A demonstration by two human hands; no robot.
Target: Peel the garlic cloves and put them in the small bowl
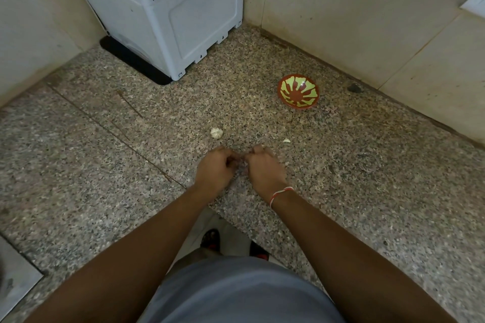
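Curled left hand (216, 169), right hand (262, 168), speckled granite counter (367, 178), round bowl (298, 91)

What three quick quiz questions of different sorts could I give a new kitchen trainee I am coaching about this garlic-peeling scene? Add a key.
1. True or false: the small red bowl with the green pattern already holds peeled cloves.
2. Which lies nearer the bowl: (a) the whole white garlic bulb, or (b) the small loose white garlic clove?
3. Fill in: the left hand and the right hand meet over the speckled granite ____.

Key:
1. False; the bowl looks empty.
2. (b), the loose clove.
3. Counter. Both hands have curled fingers close together; a small pale bit shows between them, too blurred to identify.
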